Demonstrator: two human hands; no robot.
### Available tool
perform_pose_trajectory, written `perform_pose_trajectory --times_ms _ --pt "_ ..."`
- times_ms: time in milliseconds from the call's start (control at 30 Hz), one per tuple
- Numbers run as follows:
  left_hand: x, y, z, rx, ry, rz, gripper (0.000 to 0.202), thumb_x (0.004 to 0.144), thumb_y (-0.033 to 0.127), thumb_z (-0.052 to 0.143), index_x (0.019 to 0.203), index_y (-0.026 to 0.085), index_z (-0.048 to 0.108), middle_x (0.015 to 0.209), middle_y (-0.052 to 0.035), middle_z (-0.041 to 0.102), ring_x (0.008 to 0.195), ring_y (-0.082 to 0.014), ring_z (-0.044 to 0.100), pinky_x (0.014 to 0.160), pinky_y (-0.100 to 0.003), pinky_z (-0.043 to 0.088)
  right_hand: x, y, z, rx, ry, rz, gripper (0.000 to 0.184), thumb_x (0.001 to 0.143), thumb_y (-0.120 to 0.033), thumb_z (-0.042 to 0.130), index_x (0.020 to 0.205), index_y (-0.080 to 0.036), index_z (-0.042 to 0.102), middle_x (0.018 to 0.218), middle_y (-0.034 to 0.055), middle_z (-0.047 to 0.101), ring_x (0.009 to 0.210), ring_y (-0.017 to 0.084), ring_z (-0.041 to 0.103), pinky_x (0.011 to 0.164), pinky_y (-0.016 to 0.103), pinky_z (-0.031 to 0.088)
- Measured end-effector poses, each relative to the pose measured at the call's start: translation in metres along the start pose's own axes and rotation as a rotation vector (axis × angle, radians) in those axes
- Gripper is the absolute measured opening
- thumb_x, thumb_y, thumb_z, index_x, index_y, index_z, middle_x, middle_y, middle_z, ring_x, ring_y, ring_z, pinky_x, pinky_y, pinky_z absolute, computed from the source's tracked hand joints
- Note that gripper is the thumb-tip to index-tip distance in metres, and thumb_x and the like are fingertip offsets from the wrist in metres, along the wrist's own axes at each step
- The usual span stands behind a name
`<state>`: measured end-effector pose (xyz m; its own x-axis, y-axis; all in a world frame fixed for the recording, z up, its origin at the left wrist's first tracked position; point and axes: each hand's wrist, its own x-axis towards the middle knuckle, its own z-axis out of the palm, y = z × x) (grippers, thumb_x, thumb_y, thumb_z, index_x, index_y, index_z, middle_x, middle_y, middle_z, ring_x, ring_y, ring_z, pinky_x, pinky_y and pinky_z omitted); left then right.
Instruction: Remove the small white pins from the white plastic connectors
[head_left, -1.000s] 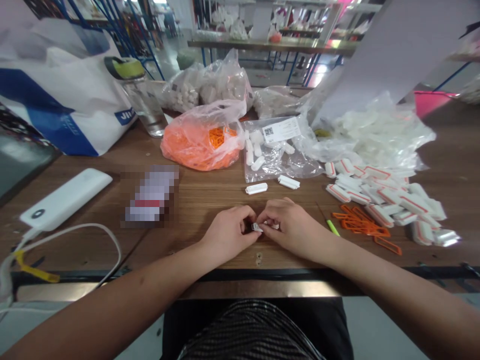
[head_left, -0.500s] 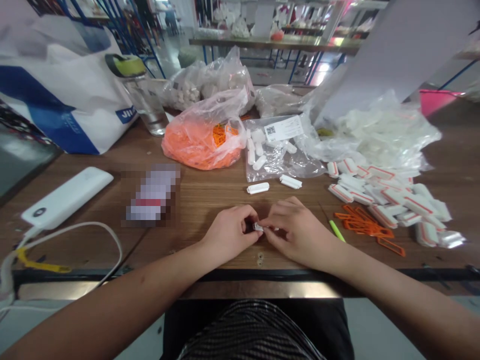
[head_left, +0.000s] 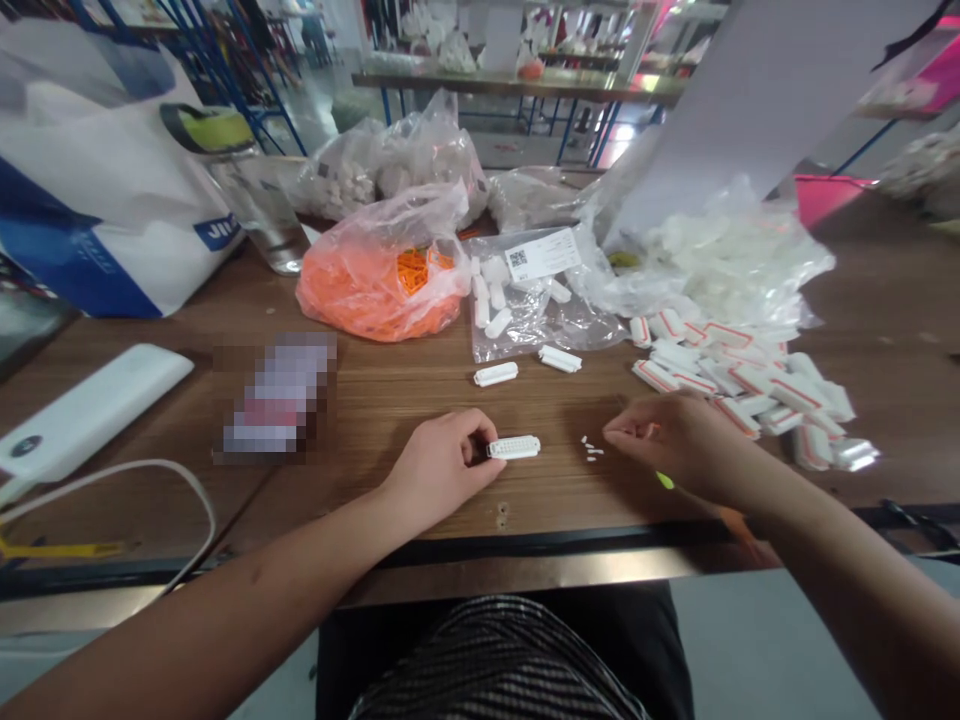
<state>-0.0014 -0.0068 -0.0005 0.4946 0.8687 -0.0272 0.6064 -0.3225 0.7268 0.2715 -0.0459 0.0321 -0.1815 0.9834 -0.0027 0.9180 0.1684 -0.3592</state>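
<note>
My left hand [head_left: 442, 462] pinches one end of a white slotted plastic piece [head_left: 516, 447] between thumb and fingers, just above the wooden table. Its long face, with rows of small openings, points up. My right hand [head_left: 671, 440] is over to the right with its fingers drawn together. What they grip, if anything, is hidden. From under this hand shows the green handle end [head_left: 665, 481] of a thin pointed tool. Several tiny white bits [head_left: 590, 449] lie between the hands. Two similar white pieces, one nearer [head_left: 496, 374] and one farther right [head_left: 560, 359], lie beyond.
White pieces with orange strips [head_left: 772, 385] are heaped at right. Behind stand a bag of orange parts [head_left: 367, 290], a clear labelled bag [head_left: 544, 315] and a crumpled plastic bag [head_left: 720, 260]. Left are a power bank [head_left: 97, 405], a blurred phone [head_left: 277, 395] and a bottle [head_left: 259, 205].
My right hand has left the white piece and moved right, over the orange frames and green-handled tool. The white piece and tiny white bits are now uncovered. The view has shifted slightly.
</note>
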Motion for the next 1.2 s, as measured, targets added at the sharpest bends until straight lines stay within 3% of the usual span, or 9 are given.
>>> perform_pose_trajectory --times_ms 100,267,400,600,867,1033,1200 --pt "0.0 -0.001 0.0 -0.001 0.007 0.005 0.011 0.073 0.024 0.069 0.079 0.021 0.061 0.059 0.0064 0.051 0.057 -0.0114 0.048 0.058 -0.024 0.037 -0.005 0.002 0.007 0.025 -0.09 -0.01 0.022 0.081 -0.023 0.057 0.062 -0.022 0.069 0.062 -0.0021 0.068 0.057 0.014 0.058 0.058 0.028 0.039" --pt "0.0 0.0 -0.002 0.012 -0.006 -0.008 0.011 0.074 0.024 0.07 0.08 0.02 0.061 0.059 0.0064 0.051 0.057 -0.0114 0.049 0.058 -0.025 0.037 -0.006 -0.004 0.016 -0.088 -0.015 -0.109 0.02 0.082 -0.021 0.056 0.066 -0.021 0.068 0.068 0.0017 0.069 0.068 0.018 0.062 0.07 0.033 0.04" --pt "0.0 0.0 -0.002 0.013 -0.001 -0.006 0.011 0.074 0.025 0.069 0.08 0.021 0.061 0.058 0.0065 0.05 0.056 -0.0115 0.048 0.058 -0.025 0.037 -0.005 0.004 0.013 -0.066 -0.007 -0.227 0.017 0.083 -0.02 0.055 0.076 -0.022 0.071 0.077 0.0017 0.073 0.074 0.019 0.064 0.076 0.036 0.041" --pt "0.0 -0.001 -0.001 0.005 -0.003 0.0 0.011 0.074 0.025 0.069 0.08 0.021 0.061 0.059 0.0063 0.051 0.057 -0.0117 0.049 0.058 -0.025 0.037 -0.012 0.008 0.015 -0.007 -0.02 -0.073 0.02 0.086 -0.027 0.056 0.077 -0.024 0.074 0.075 0.0008 0.074 0.07 0.018 0.065 0.071 0.033 0.045" --pt "0.0 -0.001 -0.001 0.001 0.008 0.004 0.011 0.073 0.023 0.07 0.079 0.02 0.061 0.059 0.0064 0.05 0.056 -0.0111 0.048 0.058 -0.024 0.037 -0.011 0.003 0.016 0.053 -0.05 0.008 0.017 0.08 -0.022 0.058 0.069 -0.021 0.071 0.069 0.0013 0.07 0.066 0.018 0.063 0.066 0.032 0.045" --pt "0.0 0.0 0.0 -0.007 0.004 0.009 0.011 0.073 0.022 0.07 0.079 0.02 0.061 0.06 0.0066 0.05 0.056 -0.0106 0.047 0.058 -0.024 0.037 -0.003 -0.023 0.01 0.32 0.036 0.012 0.014 0.08 -0.025 0.061 0.07 -0.021 0.07 0.064 -0.001 0.067 0.058 0.013 0.059 0.057 0.026 0.043" --pt "0.0 0.0 0.001 -0.02 0.009 0.021 0.01 0.073 0.021 0.069 0.08 0.02 0.062 0.061 0.0063 0.051 0.055 -0.0105 0.046 0.057 -0.024 0.037 0.019 -0.064 0.023 0.356 0.031 -0.18 0.013 0.081 -0.019 0.063 0.069 -0.019 0.067 0.064 -0.0022 0.064 0.062 0.012 0.057 0.071 0.029 0.042"
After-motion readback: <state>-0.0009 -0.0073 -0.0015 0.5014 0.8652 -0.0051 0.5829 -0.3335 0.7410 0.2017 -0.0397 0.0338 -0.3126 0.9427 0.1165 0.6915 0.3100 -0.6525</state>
